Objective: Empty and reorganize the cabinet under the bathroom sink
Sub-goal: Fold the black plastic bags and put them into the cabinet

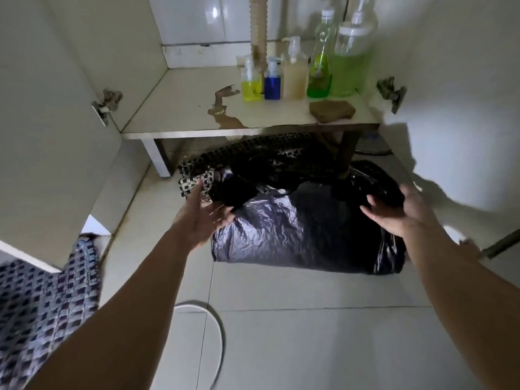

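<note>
Just in front of the cabinet shelf [197,108], down on the tiled floor [309,333], we've got a big black plastic bag [295,232] lying on its side, with its far end reaching up to the shelf's dark leg. That's the only view we have, the head camera, so everything comes from it.

Our left hand [204,218] is at the bag's left end, fingers spread and fairly straight, touching or nearly touching the plastic but not closed round anything. Our right hand [399,211] is on the bag's right end, fingers splayed over the top, also not gripping (a bit blurry, so we can't tell how firmly it presses). Behind the bag, poking out from under the shelf, is a checkered woven mat [225,164], bunched up.

On the shelf itself, at the back right, the bottles are lined up tidy: a yellow one [251,87], a blue one [272,85], a beige pump bottle [294,77], a green one [320,77] and a big green jug [350,68]. A brown sponge [332,110] sits near the shelf's front edge, to the right.

Our guess is we're at the stage of dealing with the bag, either dragging it out or shoving it back under. Next move needs both hands actually closing on the plastic at each end, since it looks bulky and slippery, and it'll have to get past that leg.
</note>
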